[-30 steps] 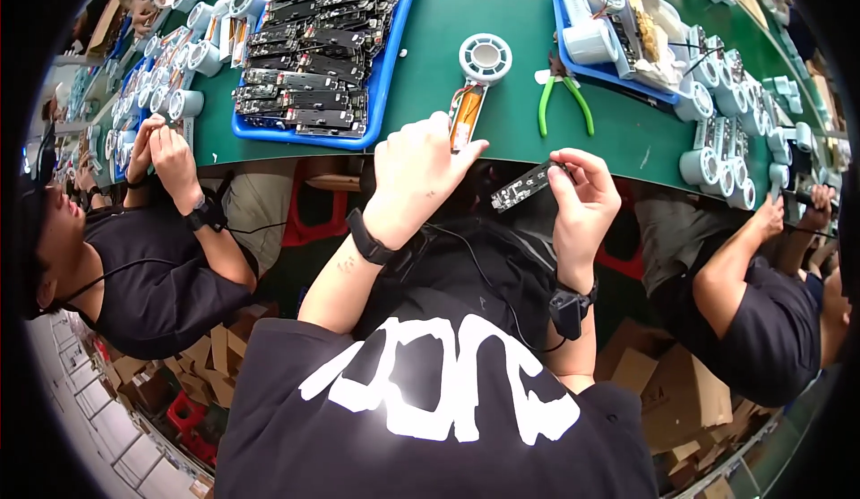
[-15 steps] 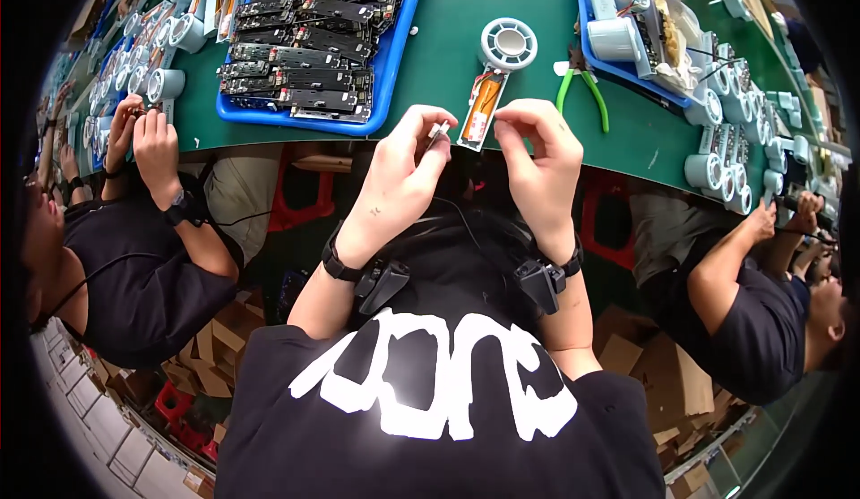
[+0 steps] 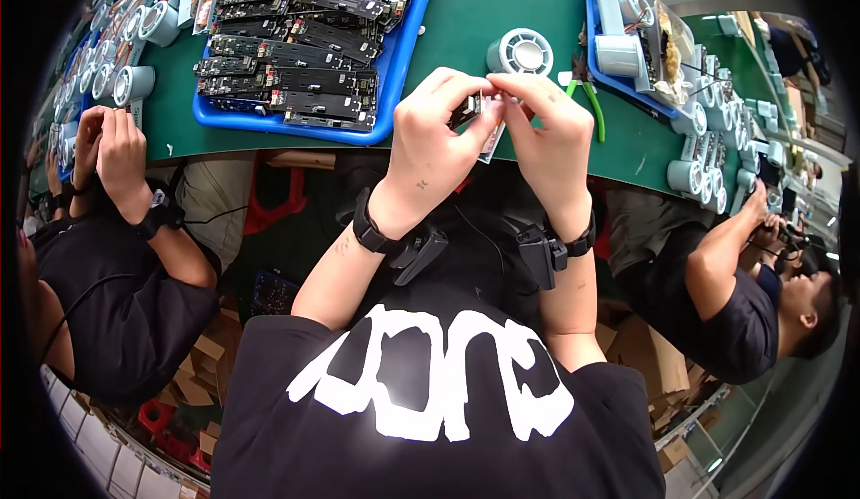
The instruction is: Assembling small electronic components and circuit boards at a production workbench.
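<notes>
My left hand [image 3: 434,141] is closed in a pinch on a small dark part with a pale edge [image 3: 466,110]; its exact kind is mostly hidden by the fingers. My right hand [image 3: 555,136] is closed too, its thumb and fingertips meeting those of the left hand. What the right fingertips hold, if anything, cannot be made out. Just beyond both hands lies a pale blue handheld fan housing [image 3: 522,54] with a round slotted head. Its handle runs back under my hands and is mostly covered, with only the near end showing below the fingers.
A blue tray [image 3: 381,109] heaped with black circuit boards [image 3: 322,81] stands at left. Green-handled pliers [image 3: 589,96] lie right of the fan, near another blue tray [image 3: 596,51] of fan parts. More fan housings [image 3: 685,176] line the right edge. Co-workers sit on both sides.
My hands have come together over the fan's handle, the left moving right and both moving slightly up. The dark part in my left fingers shows more now. The view has shifted slightly.
</notes>
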Demonstrator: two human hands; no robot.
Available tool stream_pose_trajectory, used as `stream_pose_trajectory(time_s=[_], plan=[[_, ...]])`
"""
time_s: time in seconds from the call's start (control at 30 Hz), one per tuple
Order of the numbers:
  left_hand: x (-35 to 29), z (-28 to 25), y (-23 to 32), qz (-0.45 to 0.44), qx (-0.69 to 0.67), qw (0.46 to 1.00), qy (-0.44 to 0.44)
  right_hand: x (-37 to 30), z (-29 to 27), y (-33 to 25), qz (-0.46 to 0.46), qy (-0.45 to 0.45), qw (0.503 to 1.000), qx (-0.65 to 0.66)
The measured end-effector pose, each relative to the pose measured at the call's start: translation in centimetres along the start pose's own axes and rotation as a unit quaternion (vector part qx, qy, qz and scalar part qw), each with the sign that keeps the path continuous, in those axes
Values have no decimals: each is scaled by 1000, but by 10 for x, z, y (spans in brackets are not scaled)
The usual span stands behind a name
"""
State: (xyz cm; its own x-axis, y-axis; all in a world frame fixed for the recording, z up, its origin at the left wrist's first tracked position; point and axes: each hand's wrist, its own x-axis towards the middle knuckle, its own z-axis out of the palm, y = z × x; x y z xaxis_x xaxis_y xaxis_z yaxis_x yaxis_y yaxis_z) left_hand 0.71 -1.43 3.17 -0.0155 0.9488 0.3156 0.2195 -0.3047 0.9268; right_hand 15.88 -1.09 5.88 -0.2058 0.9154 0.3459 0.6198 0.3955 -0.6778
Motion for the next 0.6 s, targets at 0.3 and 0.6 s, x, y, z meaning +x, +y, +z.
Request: stream_pose_trajectory(time_s=[0.3,0.6], plan=[[2,8,-4,18,-4,1000,-9,-2,-2,-1,32,26,999,24],[2,7,-6,22,-36,999,-5,-10,-3,2,10,39,999,15]])
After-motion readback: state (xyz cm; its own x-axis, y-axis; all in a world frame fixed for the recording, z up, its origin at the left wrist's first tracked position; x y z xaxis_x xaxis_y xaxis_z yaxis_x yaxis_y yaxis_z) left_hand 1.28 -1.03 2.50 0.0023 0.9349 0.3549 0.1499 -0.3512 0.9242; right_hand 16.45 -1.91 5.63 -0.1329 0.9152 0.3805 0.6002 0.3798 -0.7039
